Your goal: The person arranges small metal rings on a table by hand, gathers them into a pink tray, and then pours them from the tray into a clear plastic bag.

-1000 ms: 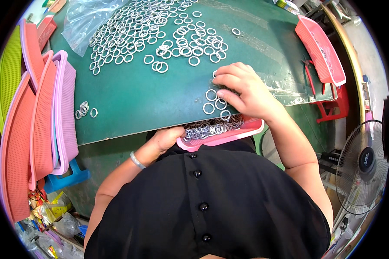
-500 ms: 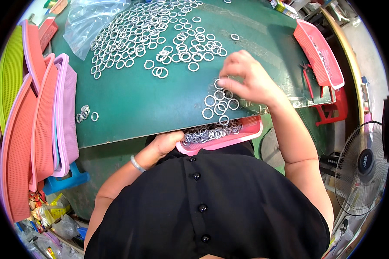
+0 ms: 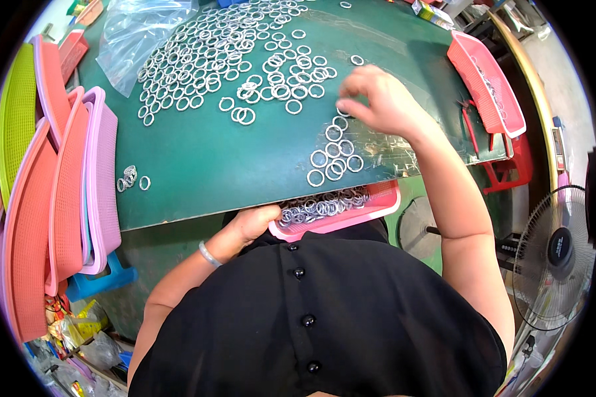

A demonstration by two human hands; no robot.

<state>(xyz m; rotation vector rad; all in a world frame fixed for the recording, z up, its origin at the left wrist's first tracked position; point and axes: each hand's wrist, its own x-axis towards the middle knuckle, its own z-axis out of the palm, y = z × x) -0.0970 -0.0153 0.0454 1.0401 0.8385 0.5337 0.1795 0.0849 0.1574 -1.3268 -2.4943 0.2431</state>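
A wide green table (image 3: 198, 165) fills the view, its near edge running just above the person's black buttoned shirt (image 3: 324, 317), so whatever slides off that edge falls toward the lap. Stacked upright along the left side stand pink, salmon and lime plastic baskets (image 3: 59, 192), out of the working area yet within reach, and another pink basket (image 3: 487, 79) sits on a red stool at the right. A clear plastic bag (image 3: 136, 36) lies open at the far left of the table, with a broad spread of metal rings (image 3: 225, 59) fanned out beside its mouth, flat and one layer deep so each can be seen and picked out. A small pink tray (image 3: 341, 215) is held level just under the table's near edge, placed there, it seems, to catch rings swept over; it already holds a heap of them. The left hand (image 3: 255, 221) grips the tray's left end, fingers curled shut around its rim. The right hand (image 3: 381, 99) reaches over the table with fingers bent and loosely spread, tips down on the surface at the near fringe of the spread; whether it pinches a ring I cannot tell. A short trail of rings (image 3: 334, 155) lies between that hand and the tray, and a few odd rings (image 3: 131, 178) sit apart at the left edge
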